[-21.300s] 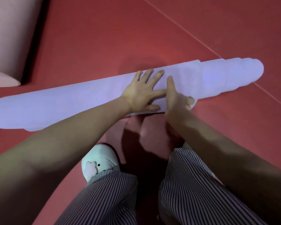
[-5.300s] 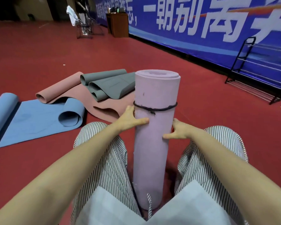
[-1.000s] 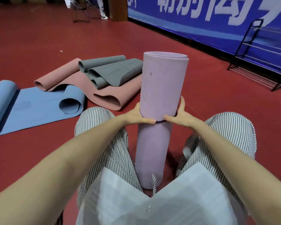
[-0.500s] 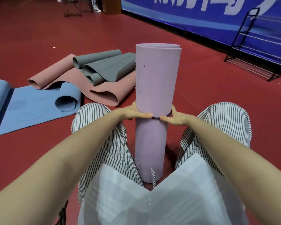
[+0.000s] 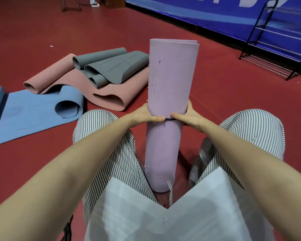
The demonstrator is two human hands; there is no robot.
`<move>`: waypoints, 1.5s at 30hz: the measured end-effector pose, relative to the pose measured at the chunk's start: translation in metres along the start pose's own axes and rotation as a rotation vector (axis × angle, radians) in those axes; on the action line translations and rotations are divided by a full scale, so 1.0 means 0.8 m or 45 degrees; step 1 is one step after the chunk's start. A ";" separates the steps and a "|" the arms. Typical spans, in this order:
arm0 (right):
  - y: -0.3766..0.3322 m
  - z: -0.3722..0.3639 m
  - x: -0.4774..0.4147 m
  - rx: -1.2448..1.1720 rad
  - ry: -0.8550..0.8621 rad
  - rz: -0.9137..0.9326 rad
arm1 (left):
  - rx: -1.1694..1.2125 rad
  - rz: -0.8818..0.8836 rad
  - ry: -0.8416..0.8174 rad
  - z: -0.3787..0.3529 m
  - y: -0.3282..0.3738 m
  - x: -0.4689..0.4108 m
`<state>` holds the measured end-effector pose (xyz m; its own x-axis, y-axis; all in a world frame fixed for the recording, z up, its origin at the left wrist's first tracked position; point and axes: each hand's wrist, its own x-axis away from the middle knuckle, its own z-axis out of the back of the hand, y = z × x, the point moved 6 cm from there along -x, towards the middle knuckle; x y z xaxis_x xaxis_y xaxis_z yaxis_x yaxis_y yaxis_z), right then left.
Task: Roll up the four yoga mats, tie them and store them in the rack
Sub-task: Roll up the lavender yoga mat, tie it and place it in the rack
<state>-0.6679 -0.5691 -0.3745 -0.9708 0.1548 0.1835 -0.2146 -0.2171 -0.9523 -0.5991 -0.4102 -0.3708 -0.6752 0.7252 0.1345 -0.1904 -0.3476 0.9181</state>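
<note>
A rolled purple mat (image 5: 170,80) stands upright on the red floor between my knees. A black band (image 5: 169,119) circles it about halfway down. My left hand (image 5: 146,114) grips the roll from the left, thumb on the band. My right hand (image 5: 186,115) grips it from the right, thumb at the band too. Lying loosely curled on the floor at the left are a blue mat (image 5: 30,110), a pink mat (image 5: 101,91) and a grey mat (image 5: 111,66). The black wire rack (image 5: 274,49) stands at the far right by the wall.
A blue banner wall (image 5: 215,13) runs along the back right. Chair legs (image 5: 71,6) and a wooden stand show at the far top. Red floor (image 5: 224,84) lies between me and the rack.
The band has slid down the purple roll from near the top to the middle, with both hands following it. The view has tilted down a little.
</note>
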 end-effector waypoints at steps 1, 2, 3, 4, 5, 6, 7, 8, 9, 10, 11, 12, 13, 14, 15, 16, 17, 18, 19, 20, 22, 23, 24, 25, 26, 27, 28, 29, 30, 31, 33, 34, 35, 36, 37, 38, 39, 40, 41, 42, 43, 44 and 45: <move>0.001 0.001 -0.003 -0.026 0.025 0.008 | 0.055 -0.014 0.027 0.002 0.002 -0.004; 0.001 0.002 -0.006 -0.050 0.045 0.005 | 0.114 -0.018 0.044 0.003 0.003 -0.008; 0.002 0.004 -0.010 -0.079 0.057 -0.007 | 0.173 -0.012 0.048 0.002 0.004 -0.011; 0.002 0.005 -0.013 -0.115 0.061 -0.020 | 0.236 -0.013 0.048 0.000 0.004 -0.015; 0.003 0.006 -0.018 -0.157 0.058 -0.038 | 0.294 -0.024 0.052 -0.002 0.005 -0.020; 0.003 0.007 -0.022 -0.197 0.060 -0.056 | 0.350 -0.039 0.067 -0.004 0.008 -0.026; 0.004 0.009 -0.027 -0.235 0.076 -0.081 | 0.390 -0.048 0.084 -0.006 0.011 -0.032; 0.003 0.012 -0.031 -0.267 0.100 -0.106 | 0.409 -0.055 0.096 -0.007 0.015 -0.038; 0.003 0.017 -0.036 -0.293 0.133 -0.128 | 0.407 -0.050 0.108 -0.008 0.019 -0.046; 0.002 0.024 -0.041 -0.305 0.159 -0.139 | 0.392 -0.042 0.107 -0.008 0.023 -0.055; 0.000 0.032 -0.047 -0.308 0.173 -0.143 | 0.374 -0.035 0.099 -0.006 0.030 -0.066; -0.005 0.041 -0.054 -0.305 0.183 -0.139 | 0.365 -0.034 0.089 -0.004 0.036 -0.079; -0.011 0.053 -0.061 -0.301 0.192 -0.137 | 0.365 -0.036 0.083 -0.002 0.044 -0.094; -0.018 0.066 -0.070 -0.295 0.209 -0.137 | 0.370 -0.032 0.089 0.000 0.053 -0.109; -0.024 0.081 -0.081 -0.285 0.231 -0.139 | 0.377 -0.023 0.109 0.004 0.060 -0.127; -0.031 0.096 -0.092 -0.269 0.253 -0.139 | 0.386 -0.014 0.137 0.009 0.066 -0.147; -0.038 0.111 -0.105 -0.249 0.273 -0.133 | 0.390 -0.004 0.185 0.015 0.069 -0.171; -0.045 0.126 -0.119 -0.223 0.283 -0.120 | 0.391 0.011 0.238 0.023 0.070 -0.196; -0.050 0.141 -0.134 -0.201 0.291 -0.110 | 0.378 0.037 0.282 0.030 0.069 -0.221; -0.053 0.156 -0.148 -0.187 0.303 -0.104 | 0.367 0.062 0.303 0.036 0.066 -0.248; -0.056 0.184 -0.180 -0.161 0.336 -0.098 | 0.360 0.077 0.298 0.042 0.067 -0.299; -0.057 0.198 -0.196 -0.139 0.350 -0.109 | 0.375 0.071 0.283 0.043 0.073 -0.321; -0.060 0.212 -0.212 -0.118 0.366 -0.127 | 0.397 0.059 0.262 0.043 0.080 -0.343; -0.063 0.224 -0.227 -0.109 0.380 -0.143 | 0.413 0.045 0.243 0.043 0.089 -0.361; -0.066 0.237 -0.242 -0.107 0.396 -0.155 | 0.418 0.037 0.205 0.044 0.098 -0.379; -0.070 0.250 -0.254 -0.113 0.406 -0.170 | 0.420 0.032 0.159 0.045 0.104 -0.400; -0.075 0.260 -0.263 -0.117 0.403 -0.190 | 0.421 0.037 0.118 0.048 0.109 -0.417; -0.083 0.269 -0.271 -0.116 0.388 -0.201 | 0.423 0.043 0.093 0.052 0.116 -0.432; -0.095 0.277 -0.276 -0.119 0.369 -0.207 | 0.426 0.062 0.088 0.056 0.124 -0.443; -0.109 0.285 -0.278 -0.126 0.360 -0.216 | 0.424 0.081 0.091 0.062 0.133 -0.452; -0.142 0.306 -0.278 -0.148 0.367 -0.232 | 0.418 0.114 0.079 0.071 0.166 -0.462; -0.161 0.318 -0.276 -0.153 0.376 -0.247 | 0.424 0.123 0.054 0.075 0.188 -0.465; -0.182 0.331 -0.272 -0.151 0.383 -0.260 | 0.431 0.119 0.027 0.078 0.214 -0.467; -0.205 0.344 -0.267 -0.147 0.390 -0.268 | 0.436 0.120 0.007 0.083 0.243 -0.468; -0.230 0.358 -0.262 -0.152 0.399 -0.282 | 0.444 0.120 -0.015 0.087 0.274 -0.468; -0.254 0.373 -0.254 -0.161 0.415 -0.307 | 0.453 0.123 -0.039 0.091 0.309 -0.467; -0.280 0.388 -0.245 -0.171 0.430 -0.328 | 0.466 0.119 -0.067 0.094 0.344 -0.466; -0.307 0.404 -0.238 -0.182 0.439 -0.338 | 0.470 0.108 -0.100 0.097 0.382 -0.463; -0.334 0.420 -0.230 -0.193 0.445 -0.348 | 0.473 0.102 -0.132 0.101 0.419 -0.463; -0.362 0.437 -0.222 -0.206 0.458 -0.356 | 0.470 0.111 -0.151 0.105 0.456 -0.461; -0.389 0.454 -0.213 -0.219 0.476 -0.362 | 0.465 0.124 -0.159 0.110 0.491 -0.461; -0.414 0.473 -0.203 -0.230 0.495 -0.364 | 0.461 0.128 -0.158 0.114 0.527 -0.462; -0.439 0.490 -0.194 -0.238 0.509 -0.367 | 0.461 0.126 -0.153 0.118 0.562 -0.463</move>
<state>-0.4840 -0.8951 0.0271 -0.7506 0.5462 0.3719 -0.4088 0.0584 -0.9108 -0.3672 -0.7791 0.0275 -0.5856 0.7705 0.2517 0.1496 -0.2024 0.9678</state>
